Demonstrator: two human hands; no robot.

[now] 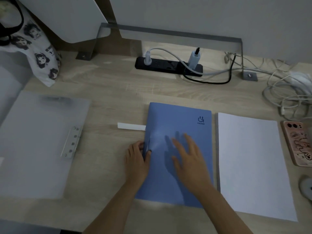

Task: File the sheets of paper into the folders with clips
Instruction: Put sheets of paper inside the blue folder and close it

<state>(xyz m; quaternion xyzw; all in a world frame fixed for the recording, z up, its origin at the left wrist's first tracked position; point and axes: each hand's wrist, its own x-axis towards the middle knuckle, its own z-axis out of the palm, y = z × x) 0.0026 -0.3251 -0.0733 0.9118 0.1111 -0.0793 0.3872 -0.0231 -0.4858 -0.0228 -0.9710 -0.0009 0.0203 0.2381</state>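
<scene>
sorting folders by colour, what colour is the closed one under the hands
Blue, with a small dark logo at its top right corner; the folder shows clearly in the head view.

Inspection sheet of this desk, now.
Surface: light wood-grain desk.
Job's things: closed blue plastic folder centre, white strip at its left edge; white paper stack right of it; translucent grey clip folder far left.
Clutter: pink-cased phone far right; printed cloth bag back left.
Grippers: left hand grips the blue folder's left edge; right hand open, fingers spread over its cover.
Cables: black power strip with plugs; tangled white cables back right.
Surroundings: grey metal frame, white wall.
</scene>
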